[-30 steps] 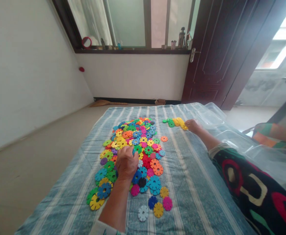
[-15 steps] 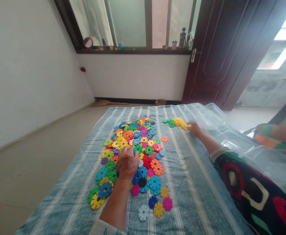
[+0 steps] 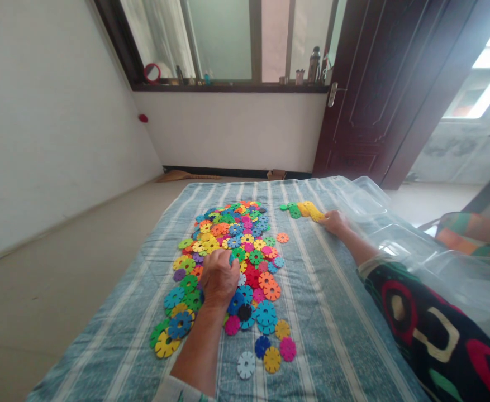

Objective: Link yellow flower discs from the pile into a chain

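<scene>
A heap of colourful notched plastic snowflake discs (image 3: 253, 257) is spread on the striped cloth (image 3: 312, 312). Over its middle rests my left hand (image 3: 219, 276), fingers curled, with a bit of a blue snowflake disc (image 3: 231, 258) showing between thumb and forefinger. To the right, a short row of overlapping discs runs from green discs (image 3: 294, 210) to yellow snowflake discs (image 3: 310, 210). At the near end of that row, my right hand (image 3: 334, 222) has its fingers closed on the edge of a yellow disc. Its fingertips are partly hidden.
Clear plastic boxes (image 3: 364, 195) stand along the cloth's right side, some beside my right sleeve. Several loose discs, among them a pale blue disc (image 3: 246, 364), lie near the front. Beyond the cloth are a wall, a window sill (image 3: 228, 87) and a dark red door (image 3: 362, 84).
My right hand has shifted slightly at the end of the yellow row, its fingers now at the last yellow disc's edge. My left hand stays over the heap. The view has moved very slightly.
</scene>
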Motion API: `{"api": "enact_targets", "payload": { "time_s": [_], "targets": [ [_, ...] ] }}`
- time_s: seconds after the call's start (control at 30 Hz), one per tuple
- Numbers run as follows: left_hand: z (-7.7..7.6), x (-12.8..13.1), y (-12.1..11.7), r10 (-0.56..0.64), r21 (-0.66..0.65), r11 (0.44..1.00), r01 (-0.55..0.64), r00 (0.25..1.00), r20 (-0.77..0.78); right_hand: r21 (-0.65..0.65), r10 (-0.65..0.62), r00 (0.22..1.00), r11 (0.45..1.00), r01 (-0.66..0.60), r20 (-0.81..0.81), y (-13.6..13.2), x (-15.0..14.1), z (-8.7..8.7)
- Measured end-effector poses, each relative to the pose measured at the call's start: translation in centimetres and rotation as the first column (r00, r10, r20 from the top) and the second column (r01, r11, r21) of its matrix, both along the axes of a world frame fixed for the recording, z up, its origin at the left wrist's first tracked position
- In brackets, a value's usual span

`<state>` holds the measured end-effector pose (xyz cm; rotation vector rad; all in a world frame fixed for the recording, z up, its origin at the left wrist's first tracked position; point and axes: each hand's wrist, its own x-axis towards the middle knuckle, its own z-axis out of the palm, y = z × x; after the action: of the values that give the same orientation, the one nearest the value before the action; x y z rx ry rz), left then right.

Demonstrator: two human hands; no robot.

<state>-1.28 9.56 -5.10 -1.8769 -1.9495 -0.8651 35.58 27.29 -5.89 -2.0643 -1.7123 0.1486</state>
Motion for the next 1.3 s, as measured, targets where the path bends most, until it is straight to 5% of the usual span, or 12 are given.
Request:
{"api": "enact_targets", "payload": {
  "time_s": [0.33,0.9,1.07,1.17,1.3],
  "targets": [
    [-0.4,-0.1,0.2,-0.007,0.028,1.000,0.007,1.000,-0.014,-0.160,-0.042,0.998,0.986,0.049,0.045,-1.1,-1.3,1.2],
    [0.2,0.5,-0.4,0.002,-0.009,1.000,-0.002,1.000,0.010,-0.058,-0.079,0.997,0.995,0.079,0.003,-3.1,-2.5,0.8],
    [0.0,0.5,-0.4,0.003,-0.022,1.000,-0.002,0.999,0.033,0.052,0.201,0.976,0.979,-0.197,-0.089,-6.2,-8.3,0.7],
    [-0.2,0.4,-0.3,-0.011,-0.017,1.000,0.012,0.999,0.039,0.072,0.477,0.863,0.879,-0.472,-0.167,-7.8,-12.6,1.1],
    [-0.4,0.3,-0.3,-0.020,-0.012,1.000,0.021,0.998,0.054,0.018,0.553,0.821,0.830,-0.557,-0.143,-8.9,-16.6,2.4]
  ]
}}
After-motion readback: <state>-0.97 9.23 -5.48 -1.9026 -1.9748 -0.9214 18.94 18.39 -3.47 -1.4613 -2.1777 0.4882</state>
